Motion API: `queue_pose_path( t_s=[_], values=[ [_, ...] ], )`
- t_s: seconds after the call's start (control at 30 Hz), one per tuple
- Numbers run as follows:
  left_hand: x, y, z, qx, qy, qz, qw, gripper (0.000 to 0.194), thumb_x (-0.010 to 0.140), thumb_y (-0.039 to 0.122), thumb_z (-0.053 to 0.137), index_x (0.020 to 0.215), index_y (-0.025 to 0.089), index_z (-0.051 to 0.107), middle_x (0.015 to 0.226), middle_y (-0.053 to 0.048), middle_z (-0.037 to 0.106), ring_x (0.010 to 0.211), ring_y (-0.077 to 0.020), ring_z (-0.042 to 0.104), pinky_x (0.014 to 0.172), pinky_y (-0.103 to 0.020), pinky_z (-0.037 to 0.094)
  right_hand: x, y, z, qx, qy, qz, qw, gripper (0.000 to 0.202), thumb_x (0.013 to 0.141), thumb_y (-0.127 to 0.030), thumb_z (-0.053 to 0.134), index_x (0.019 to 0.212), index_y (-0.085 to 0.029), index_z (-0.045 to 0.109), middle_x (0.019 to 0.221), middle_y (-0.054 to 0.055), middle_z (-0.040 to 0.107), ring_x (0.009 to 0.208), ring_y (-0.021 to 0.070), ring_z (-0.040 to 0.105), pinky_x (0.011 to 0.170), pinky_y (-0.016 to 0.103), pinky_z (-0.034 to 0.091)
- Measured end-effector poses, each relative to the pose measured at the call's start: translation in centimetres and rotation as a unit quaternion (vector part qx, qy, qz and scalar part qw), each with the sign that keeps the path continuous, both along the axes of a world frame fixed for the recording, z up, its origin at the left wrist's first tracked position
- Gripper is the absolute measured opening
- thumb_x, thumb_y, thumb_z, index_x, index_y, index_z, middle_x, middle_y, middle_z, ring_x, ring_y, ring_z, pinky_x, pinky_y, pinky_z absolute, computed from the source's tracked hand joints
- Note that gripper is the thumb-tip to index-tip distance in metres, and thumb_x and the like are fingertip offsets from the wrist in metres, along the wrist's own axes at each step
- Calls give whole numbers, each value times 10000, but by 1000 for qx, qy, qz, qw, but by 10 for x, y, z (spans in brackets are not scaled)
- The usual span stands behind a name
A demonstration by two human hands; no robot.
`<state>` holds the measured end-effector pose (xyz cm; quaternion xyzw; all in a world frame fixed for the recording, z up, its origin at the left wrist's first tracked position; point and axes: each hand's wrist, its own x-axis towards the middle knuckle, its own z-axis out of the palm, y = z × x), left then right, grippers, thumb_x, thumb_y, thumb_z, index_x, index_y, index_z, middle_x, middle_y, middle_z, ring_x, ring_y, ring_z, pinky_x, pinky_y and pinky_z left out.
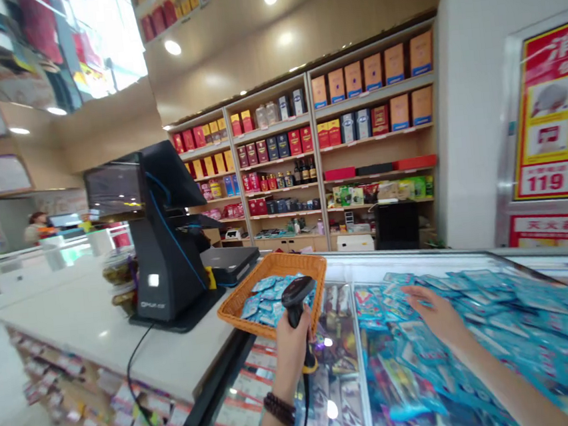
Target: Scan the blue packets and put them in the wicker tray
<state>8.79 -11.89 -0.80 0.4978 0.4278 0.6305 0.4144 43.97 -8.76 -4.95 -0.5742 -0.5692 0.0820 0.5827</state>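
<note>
My left hand [292, 336] is wrapped round the grip of a black barcode scanner [298, 292], whose head sits over the near right part of an orange wicker basket [319, 270]. Blue packets [268, 298] lie inside that basket. A cable runs down from the scanner's grip. My right hand [431, 309] is over the glass-topped case, fingers stretched out and apart, at the left part of a wide spread of blue packets [506, 325]. Whether its fingertips touch a packet I cannot tell.
A black checkout terminal [167, 251] stands on the white counter [88, 325] at left, with a black flat box [231, 263] beside it. Under the glass lie packaged goods [344, 395]. Shelves of boxed goods [277, 146] line the back wall. A person [37, 227] is far left.
</note>
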Motion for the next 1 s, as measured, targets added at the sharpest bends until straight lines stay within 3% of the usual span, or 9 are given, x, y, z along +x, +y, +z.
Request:
queue_pose_path(
  t_s=[0.1, 0.17, 0.3, 0.4, 0.5, 0.6, 0.67, 0.8, 1.0],
  values=[
    [46, -2, 1, 7, 13, -47, 999, 535, 706, 697, 803, 710, 214, 572, 508, 54, 506, 430, -112, 472, 438, -231, 386, 40, -33, -1, -59, -8, 11, 998, 432, 728, -622, 620, 882, -250, 777, 977, 153, 840, 935, 375, 784, 936, 553, 619],
    [77, -4, -1, 11, 12, -81, 997, 514, 726, 684, 791, 756, 212, 591, 513, 61, 503, 430, -115, 479, 436, -231, 402, 49, -49, -4, -95, -45, 17, 994, 455, 730, -639, 643, 915, -251, 792, 1009, 145, 840, 977, 380, 776, 957, 551, 605],
    [128, -9, -15, -3, 12, -156, 988, 511, 736, 685, 782, 833, 212, 614, 511, 67, 500, 413, -125, 474, 461, -264, 466, 34, -66, -12, -135, -181, -10, 974, 498, 673, -589, 796, 1041, -254, 810, 1193, 142, 801, 1156, 390, 718, 1048, 529, 541],
    [150, -12, -28, -16, 42, -181, 982, 501, 760, 688, 758, 824, 213, 612, 507, 61, 500, 412, -129, 469, 471, -273, 463, 18, -66, -15, -151, -233, -57, 959, 470, 624, -495, 873, 1007, -230, 804, 1199, 162, 778, 1172, 401, 702, 1042, 509, 531],
    [158, -14, -38, -24, 58, -186, 980, 493, 770, 680, 754, 828, 209, 621, 505, 57, 501, 422, -133, 475, 467, -266, 432, 14, -61, -14, -158, -212, -76, 961, 374, 576, -430, 893, 859, -219, 770, 1060, 160, 789, 1091, 408, 728, 993, 500, 547],
    [158, -17, -41, -35, 42, -185, 981, 523, 758, 703, 751, 849, 204, 625, 492, 62, 494, 413, -136, 471, 470, -274, 434, 20, -58, -12, -139, -107, -62, 983, 327, 549, -431, 852, 772, -244, 703, 907, 122, 797, 945, 391, 762, 884, 486, 584],
    [156, -19, -41, -39, 26, -183, 982, 543, 749, 719, 750, 853, 201, 625, 491, 62, 496, 407, -135, 469, 473, -278, 438, 26, -59, -11, -116, -4, -55, 992, 316, 585, -479, 788, 781, -265, 663, 807, 86, 799, 839, 369, 777, 803, 473, 599],
    [153, -27, -39, -52, 18, -189, 980, 538, 737, 712, 764, 845, 204, 623, 509, 55, 517, 410, -132, 476, 463, -270, 416, 33, -66, -10, -97, 133, -102, 981, 399, 592, -578, 722, 848, -295, 606, 619, 30, 756, 678, 371, 778, 680, 474, 596],
    [153, -35, -35, -62, 40, -212, 975, 474, 764, 671, 743, 802, 231, 569, 489, 65, 491, 421, -128, 458, 467, -267, 419, 27, -75, -9, -100, 164, -101, 976, 437, 565, -605, 713, 852, -310, 565, 553, 7, 730, 663, 378, 791, 663, 454, 591]
  ],
)
